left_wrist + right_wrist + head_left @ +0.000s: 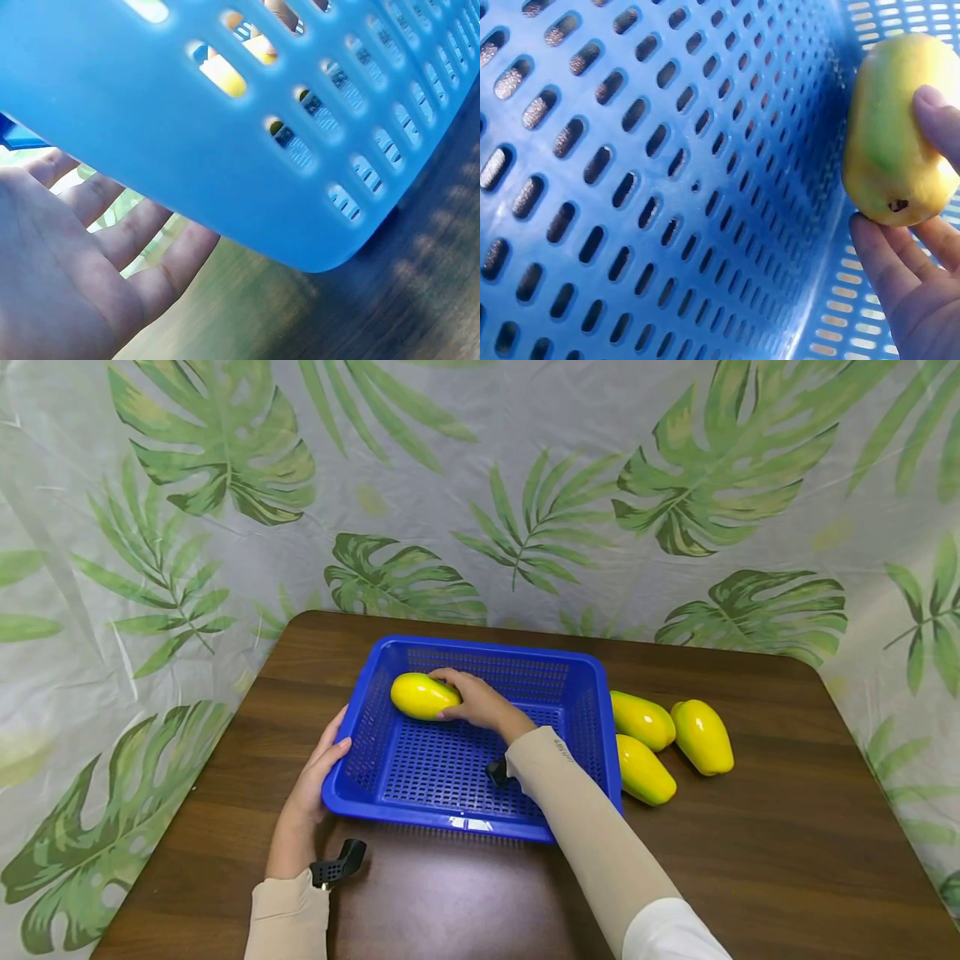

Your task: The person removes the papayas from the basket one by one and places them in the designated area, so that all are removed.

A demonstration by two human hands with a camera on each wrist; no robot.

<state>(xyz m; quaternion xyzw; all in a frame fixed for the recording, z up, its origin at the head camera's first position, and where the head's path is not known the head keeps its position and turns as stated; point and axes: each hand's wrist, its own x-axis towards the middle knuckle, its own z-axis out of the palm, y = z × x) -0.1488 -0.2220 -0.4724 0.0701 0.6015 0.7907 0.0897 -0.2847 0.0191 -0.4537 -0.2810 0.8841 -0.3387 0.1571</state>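
A yellow papaya point(420, 697) with a green tinge lies at the left end inside a blue plastic basket point(480, 827). My right hand point(480, 700) reaches over the basket's near side and holds this papaya point(889, 135) at its right end. In the right wrist view, the thumb is on one side of the fruit and the fingers on the other, close to the perforated wall. At the basket's left side, my left hand point(317, 772) grips the rim, its thumb over the edge and its fingers outside; the left wrist view shows those fingers point(135, 232) against the outer wall.
Three more yellow papayas lie just right of the basket: one behind point(643, 720), one in front point(645, 770) and one farther right point(703, 737). All this is on a brown wooden table point(795, 827). A leaf-patterned cloth point(420, 502) hangs behind it.
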